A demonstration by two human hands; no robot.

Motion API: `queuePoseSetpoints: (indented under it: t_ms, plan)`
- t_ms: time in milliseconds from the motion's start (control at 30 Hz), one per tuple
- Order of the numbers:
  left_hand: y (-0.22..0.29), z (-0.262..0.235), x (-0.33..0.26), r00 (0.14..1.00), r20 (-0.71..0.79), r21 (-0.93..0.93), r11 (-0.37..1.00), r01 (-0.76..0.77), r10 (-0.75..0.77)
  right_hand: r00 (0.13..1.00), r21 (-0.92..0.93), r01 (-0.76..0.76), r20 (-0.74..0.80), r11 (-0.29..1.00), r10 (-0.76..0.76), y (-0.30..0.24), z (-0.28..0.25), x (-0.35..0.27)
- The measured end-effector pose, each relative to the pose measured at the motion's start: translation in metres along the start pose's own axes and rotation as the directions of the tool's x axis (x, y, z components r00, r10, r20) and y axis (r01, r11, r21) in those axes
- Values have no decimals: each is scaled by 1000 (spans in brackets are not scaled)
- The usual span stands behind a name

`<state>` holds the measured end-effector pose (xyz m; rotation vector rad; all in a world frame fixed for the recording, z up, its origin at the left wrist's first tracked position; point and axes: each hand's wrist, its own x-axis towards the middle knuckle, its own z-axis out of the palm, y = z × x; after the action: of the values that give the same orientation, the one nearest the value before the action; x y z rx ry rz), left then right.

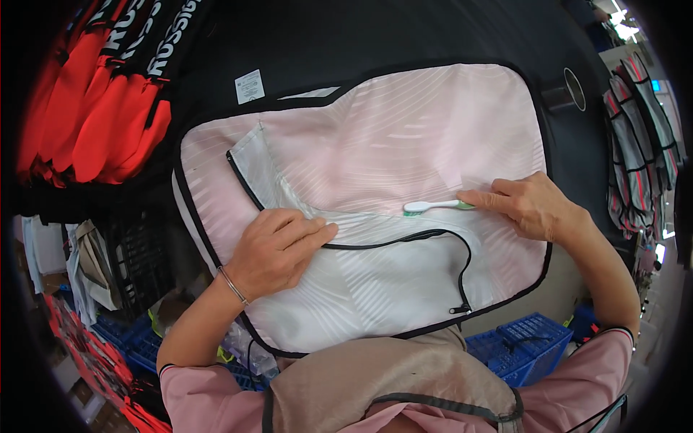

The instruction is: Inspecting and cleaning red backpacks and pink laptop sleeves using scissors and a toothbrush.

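Note:
A pale pink, patterned fabric panel [433, 130] with black binding lies spread in front of me, one corner at the upper left, the near edge close to my body. A curved black zipper [386, 242] crosses it and ends at a slider [459, 310] near the lower right. My left hand [278, 249], fingers bent and close together, grips the whitish strip of cloth along the zipper. In my right hand [534, 207] is a white and green toothbrush [437, 206], its bristles down against the cloth just above the zipper strip.
Red and black fabric pieces [101, 108] hang at the upper left. Grey, red-trimmed pieces [635, 144] hang at the right. A metal ring [574, 89] sits on the black surface [303, 36]. A blue crate [523, 346] stands below the panel's right side.

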<state>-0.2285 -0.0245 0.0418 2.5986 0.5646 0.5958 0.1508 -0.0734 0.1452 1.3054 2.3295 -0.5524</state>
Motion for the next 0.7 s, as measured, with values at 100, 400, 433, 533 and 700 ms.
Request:
queuePoseSetpoints:
  t_ms: [100,400,433,533,700]
  plan:
    - [2,0,3,1000,5,19,1000,-7,7,997,-74,22,-70,997,-27,-14,-2,9]
    - [6,3,-11,1000,-16,63,998,19,-18,985,26,-72,-154,997,75,-26,41,-49]
    - [8,2,-10,1000,-16,86,996,20,-19,983,44,-129,-123,991,134,-29,45,-59]
    - [20,-6,3,993,41,-12,994,110,-109,966,88,-201,-150,976,213,-37,61,-73]
    - [80,31,85,990,-111,-74,994,81,-89,930,94,-204,-292,975,223,-42,80,-63]
